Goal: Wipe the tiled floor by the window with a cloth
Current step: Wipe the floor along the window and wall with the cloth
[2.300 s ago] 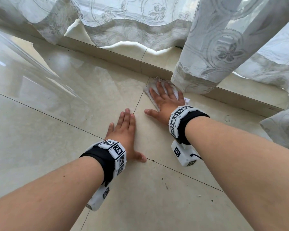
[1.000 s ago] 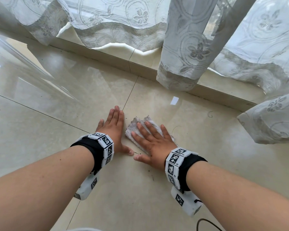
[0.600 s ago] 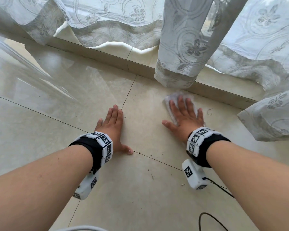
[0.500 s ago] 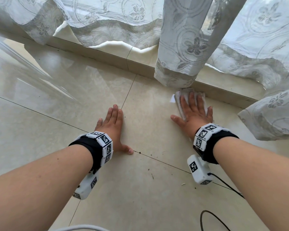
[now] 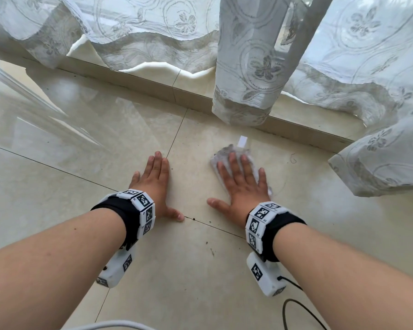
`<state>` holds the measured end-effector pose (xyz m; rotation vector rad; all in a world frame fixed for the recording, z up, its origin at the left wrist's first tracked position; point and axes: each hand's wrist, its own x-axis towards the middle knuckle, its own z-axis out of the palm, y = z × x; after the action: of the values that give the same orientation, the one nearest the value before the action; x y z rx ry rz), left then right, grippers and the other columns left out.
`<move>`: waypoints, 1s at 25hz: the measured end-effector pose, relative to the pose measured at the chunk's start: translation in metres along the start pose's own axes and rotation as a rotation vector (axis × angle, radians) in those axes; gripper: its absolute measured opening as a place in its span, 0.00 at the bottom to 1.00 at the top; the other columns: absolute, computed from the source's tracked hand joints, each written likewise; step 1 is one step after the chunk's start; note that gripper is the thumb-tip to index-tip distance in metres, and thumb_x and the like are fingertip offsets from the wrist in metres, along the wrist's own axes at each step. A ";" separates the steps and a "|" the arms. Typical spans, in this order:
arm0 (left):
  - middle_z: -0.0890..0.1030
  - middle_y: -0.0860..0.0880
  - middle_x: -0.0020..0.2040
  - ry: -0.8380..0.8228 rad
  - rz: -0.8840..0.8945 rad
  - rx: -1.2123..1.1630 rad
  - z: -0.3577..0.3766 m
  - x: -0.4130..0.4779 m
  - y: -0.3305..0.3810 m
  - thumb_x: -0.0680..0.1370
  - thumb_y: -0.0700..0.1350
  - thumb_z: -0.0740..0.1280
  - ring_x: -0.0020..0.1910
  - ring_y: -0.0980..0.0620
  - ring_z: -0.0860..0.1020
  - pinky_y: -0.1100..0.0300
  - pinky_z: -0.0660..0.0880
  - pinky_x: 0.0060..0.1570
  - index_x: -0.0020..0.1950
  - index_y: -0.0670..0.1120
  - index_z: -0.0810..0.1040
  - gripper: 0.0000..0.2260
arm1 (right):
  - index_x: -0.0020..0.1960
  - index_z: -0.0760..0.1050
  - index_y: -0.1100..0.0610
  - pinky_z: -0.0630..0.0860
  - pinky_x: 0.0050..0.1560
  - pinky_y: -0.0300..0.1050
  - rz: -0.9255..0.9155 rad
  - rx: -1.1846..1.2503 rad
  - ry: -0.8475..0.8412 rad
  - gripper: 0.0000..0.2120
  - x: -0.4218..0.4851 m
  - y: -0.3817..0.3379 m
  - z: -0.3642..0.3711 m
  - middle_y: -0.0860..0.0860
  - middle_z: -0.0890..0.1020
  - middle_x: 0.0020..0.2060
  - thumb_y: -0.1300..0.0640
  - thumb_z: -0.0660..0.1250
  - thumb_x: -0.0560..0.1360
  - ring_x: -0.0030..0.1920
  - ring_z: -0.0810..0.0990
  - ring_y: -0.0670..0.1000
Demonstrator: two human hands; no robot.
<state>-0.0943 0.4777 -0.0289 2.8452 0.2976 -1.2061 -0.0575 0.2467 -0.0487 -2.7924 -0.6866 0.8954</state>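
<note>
A small pale cloth [image 5: 224,156] lies flat on the glossy beige tiled floor [image 5: 196,263], a short way in front of the window sill. My right hand [image 5: 240,184] presses on it with straight, spread fingers; most of the cloth is hidden under the palm. My left hand [image 5: 154,184] rests flat on the bare tile to the left, fingers together, holding nothing. Both wrists carry black bands with white marker blocks.
White lace curtains [image 5: 246,67] hang over the low sill [image 5: 153,89], their hems near the floor at centre and right. A small white scrap [image 5: 242,141] lies just beyond the cloth. Dark specks dot the grout line. A black cable [image 5: 296,310] trails at lower right.
My right hand has slid the cloth back from the sill toward me and slightly left. The white scrap is uncovered again. My left hand has stayed put.
</note>
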 end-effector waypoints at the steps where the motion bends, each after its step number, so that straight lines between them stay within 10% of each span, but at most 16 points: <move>1: 0.23 0.48 0.74 -0.001 -0.005 -0.002 -0.001 0.000 -0.002 0.58 0.74 0.73 0.75 0.50 0.29 0.46 0.43 0.76 0.75 0.44 0.25 0.70 | 0.71 0.22 0.40 0.22 0.67 0.59 -0.035 -0.013 -0.009 0.42 -0.001 -0.008 0.003 0.43 0.18 0.68 0.26 0.47 0.73 0.68 0.17 0.48; 25: 0.23 0.49 0.74 -0.042 -0.100 -0.060 0.018 0.011 -0.047 0.55 0.75 0.73 0.75 0.50 0.29 0.45 0.45 0.75 0.75 0.44 0.25 0.72 | 0.64 0.17 0.36 0.24 0.66 0.59 0.182 0.012 -0.033 0.40 0.018 0.048 -0.007 0.43 0.15 0.63 0.26 0.46 0.73 0.61 0.12 0.45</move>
<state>-0.1085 0.5234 -0.0476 2.7809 0.4715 -1.2492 -0.0222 0.2122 -0.0649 -2.8703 -0.4346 0.9746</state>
